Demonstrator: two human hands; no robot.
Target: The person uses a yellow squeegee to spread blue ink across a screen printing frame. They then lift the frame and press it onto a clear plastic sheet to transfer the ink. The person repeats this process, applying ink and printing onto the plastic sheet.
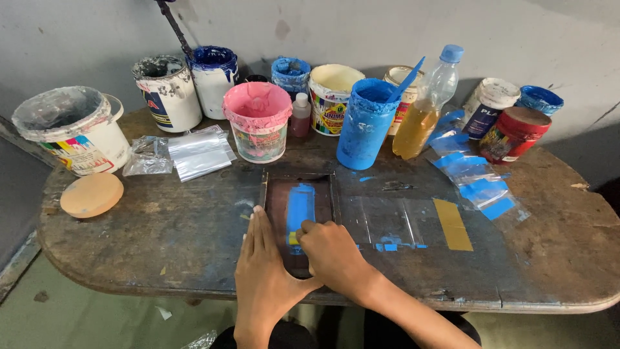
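Two hands on the work. Your right hand (332, 255) is curled tight over a small yellow squeegee (294, 238), pressing it onto the frame (298, 216) at the near end of the blue ink (300, 205). Your left hand (261, 271) lies flat, fingers pressed together, holding down the frame's 9 o'clock edge.

Progress, as a judgement: ink lies in a strip from the 12 o'clock end down to the squeegee, so the pull looks nearly complete; the frame is not yet lifted, and what is under it cannot be seen.

At 3 o'clock of the frame: clear bags (387, 223) taped flat, with blue smears, and yellow tape (452, 224). At 2 o'clock, blue-printed bags (478, 184). At 12 o'clock, a blue tub (365, 126) with a spatula (407, 81), a pink tub (258, 123), a bottle (426, 106). At 10 o'clock, blank bags (200, 152). At 9 o'clock, an orange disc (92, 194). All on a table (161, 239).
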